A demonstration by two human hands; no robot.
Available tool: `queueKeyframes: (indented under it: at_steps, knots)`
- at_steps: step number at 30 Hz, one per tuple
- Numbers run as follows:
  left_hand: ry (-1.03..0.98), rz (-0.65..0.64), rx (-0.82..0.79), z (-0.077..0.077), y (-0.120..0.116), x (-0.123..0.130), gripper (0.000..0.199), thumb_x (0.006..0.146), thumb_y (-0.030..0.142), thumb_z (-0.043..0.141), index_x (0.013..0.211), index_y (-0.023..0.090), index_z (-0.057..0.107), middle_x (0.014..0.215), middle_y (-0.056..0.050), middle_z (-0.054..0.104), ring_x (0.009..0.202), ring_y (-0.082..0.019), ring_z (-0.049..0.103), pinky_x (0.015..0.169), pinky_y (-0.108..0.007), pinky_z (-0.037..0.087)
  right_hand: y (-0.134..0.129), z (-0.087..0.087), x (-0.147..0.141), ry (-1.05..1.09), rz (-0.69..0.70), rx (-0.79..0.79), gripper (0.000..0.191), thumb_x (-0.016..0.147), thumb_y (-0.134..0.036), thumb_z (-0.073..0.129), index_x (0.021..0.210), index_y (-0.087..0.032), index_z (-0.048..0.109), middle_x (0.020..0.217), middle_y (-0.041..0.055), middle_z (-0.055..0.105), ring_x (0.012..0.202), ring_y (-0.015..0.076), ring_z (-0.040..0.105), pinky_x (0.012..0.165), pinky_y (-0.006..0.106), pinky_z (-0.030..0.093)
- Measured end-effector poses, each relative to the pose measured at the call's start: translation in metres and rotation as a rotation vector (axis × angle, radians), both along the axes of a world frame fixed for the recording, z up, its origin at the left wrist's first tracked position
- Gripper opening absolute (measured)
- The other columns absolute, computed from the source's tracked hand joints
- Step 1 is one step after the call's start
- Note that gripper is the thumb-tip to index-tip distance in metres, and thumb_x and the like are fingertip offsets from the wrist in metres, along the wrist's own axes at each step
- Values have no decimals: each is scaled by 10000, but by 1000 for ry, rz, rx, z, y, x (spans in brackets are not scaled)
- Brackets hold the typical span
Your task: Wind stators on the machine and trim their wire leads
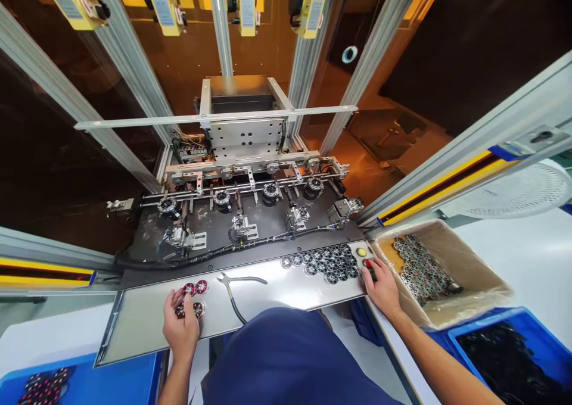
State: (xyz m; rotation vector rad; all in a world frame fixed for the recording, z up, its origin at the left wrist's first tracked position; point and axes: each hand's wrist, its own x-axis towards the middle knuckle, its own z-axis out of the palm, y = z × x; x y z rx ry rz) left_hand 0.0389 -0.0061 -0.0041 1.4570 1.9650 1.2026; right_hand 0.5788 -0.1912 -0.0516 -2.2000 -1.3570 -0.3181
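My left hand (182, 327) is at the left of the steel worktop (277, 298), its thumb and fingers closed around a motor stator (180, 311) with reddish-brown windings. Close by lie several stators (202, 286) of the same kind, some with red parts. A pair of wire cutters (243, 281) rests with its jaws spread to the right of them. My right hand (381, 286) is over the button panel at the worktop's right end, fingers apart and touching near the red button (367, 263). A yellow button (361, 252) shows behind it. Several dark unwound stators (330, 262) stand in rows beside that hand.
Behind the worktop is a machine (243, 137) with several round fixtures (270, 193). A lined cardboard box (469, 268) of stators and a blue bin (509, 351) of black parts stand right. Wound stators fill part of a blue tray (129, 381) at left. Yellow light curtains (438, 187) flank the opening.
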Motion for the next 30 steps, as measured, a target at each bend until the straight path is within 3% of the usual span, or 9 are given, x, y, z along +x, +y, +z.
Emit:
queueKeyframes:
  at_steps: [5, 14, 22, 30]
  knots:
    - [-4, 3, -15, 0, -1, 0, 549, 946, 517, 564, 1368, 168, 525, 1204, -116, 685, 1117, -265, 665, 1004, -528, 506, 3, -7, 1, -10, -18, 34, 429, 981, -448, 442, 1181, -127, 644, 1189, 191, 660, 1137, 331, 605, 1018, 520, 495]
    - [-12, 6, -13, -6, -2, -2, 565, 933, 544, 565, 1349, 163, 538, 1209, -124, 684, 1127, -272, 660, 1017, -536, 493, -1, -12, -4, -35, -25, 36, 457, 973, -476, 438, 1209, -142, 642, 1282, 197, 614, 1185, 359, 589, 1036, 543, 491]
    - [-22, 10, -9, -6, -2, -1, 613, 908, 594, 542, 1338, 158, 537, 1211, -140, 691, 1135, -277, 665, 1029, -519, 490, 0, -8, -5, -80, 1, 47, 446, 967, -470, 433, 1178, -144, 652, 1238, 208, 600, 1164, 390, 578, 1004, 587, 497]
    - [-21, 27, -30, -3, -2, -1, 619, 883, 572, 549, 1335, 149, 538, 1214, -157, 702, 1141, -282, 672, 1034, -490, 492, -9, -3, -9, -131, 96, 25, 437, 976, -401, 433, 1290, -135, 579, 1255, 201, 630, 1190, 376, 584, 1063, 582, 477]
